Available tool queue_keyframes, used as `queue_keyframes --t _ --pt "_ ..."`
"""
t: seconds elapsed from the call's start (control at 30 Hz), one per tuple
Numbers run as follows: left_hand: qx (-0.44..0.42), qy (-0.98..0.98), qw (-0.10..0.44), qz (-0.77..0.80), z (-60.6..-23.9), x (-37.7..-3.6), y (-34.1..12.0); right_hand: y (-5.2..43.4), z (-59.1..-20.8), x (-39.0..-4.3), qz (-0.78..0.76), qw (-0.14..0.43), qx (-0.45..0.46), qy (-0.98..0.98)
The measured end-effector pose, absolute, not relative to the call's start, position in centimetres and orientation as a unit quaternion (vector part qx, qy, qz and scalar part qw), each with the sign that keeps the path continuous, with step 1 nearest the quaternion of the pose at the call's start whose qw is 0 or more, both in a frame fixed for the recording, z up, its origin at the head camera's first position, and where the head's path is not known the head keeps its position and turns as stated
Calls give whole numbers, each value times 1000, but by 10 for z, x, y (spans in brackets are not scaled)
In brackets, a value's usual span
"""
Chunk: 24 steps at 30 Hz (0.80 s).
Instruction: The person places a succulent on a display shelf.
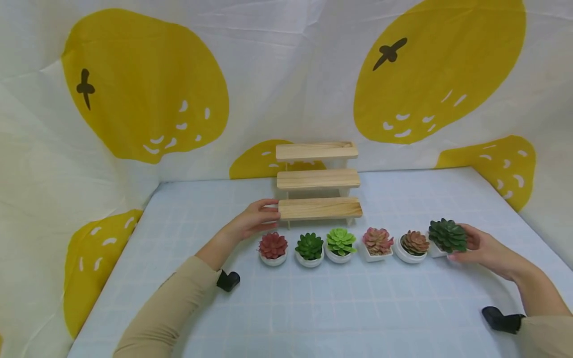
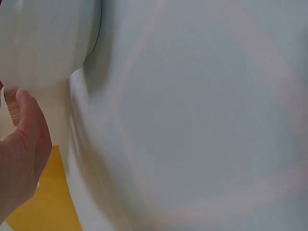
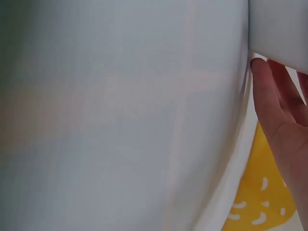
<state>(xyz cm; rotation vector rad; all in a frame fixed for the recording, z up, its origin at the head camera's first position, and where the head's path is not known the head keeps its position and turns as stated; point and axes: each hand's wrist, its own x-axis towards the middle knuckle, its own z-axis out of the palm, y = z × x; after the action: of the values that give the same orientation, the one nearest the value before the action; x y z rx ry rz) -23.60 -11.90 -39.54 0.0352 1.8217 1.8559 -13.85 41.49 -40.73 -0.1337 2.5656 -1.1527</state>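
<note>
A three-step wooden shelf (image 1: 319, 209) stands at the back of the pale blue table (image 1: 313, 308). My left hand (image 1: 255, 219) holds the left end of its lowest step, fingers above and thumb below. In front runs a row of small succulents in white pots. At the right end, my right hand (image 1: 481, 246) grips the pot of the dark green succulent (image 1: 446, 235), which is low over the table or just on it. The left wrist view is mostly a blurred white surface with my thumb (image 2: 26, 144) beside a bit of wood (image 2: 12, 108). The right wrist view shows my fingers (image 3: 279, 110) against a white pot (image 3: 284, 29).
From left, the row holds a red succulent (image 1: 273, 246), a green one (image 1: 309, 246), a light green one (image 1: 340, 241), a pink one (image 1: 377, 240) and a brownish one (image 1: 414, 242). A white cloth with yellow fruit prints (image 1: 147, 89) walls the table at the back and sides.
</note>
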Motion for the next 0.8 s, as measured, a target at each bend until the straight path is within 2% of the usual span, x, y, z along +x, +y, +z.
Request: queue_keyframes --t 0.33,0.6,0.8 --pt "-17 663 260 702 -395 -236 -113 414 -413 -141 -543 163 -65 821" --pt "-19 659 248 710 -399 -238 -109 417 -415 -140 -573 162 -105 797" --pt "-21 657 248 712 -398 -238 -108 417 -414 -141 -556 157 -91 811"
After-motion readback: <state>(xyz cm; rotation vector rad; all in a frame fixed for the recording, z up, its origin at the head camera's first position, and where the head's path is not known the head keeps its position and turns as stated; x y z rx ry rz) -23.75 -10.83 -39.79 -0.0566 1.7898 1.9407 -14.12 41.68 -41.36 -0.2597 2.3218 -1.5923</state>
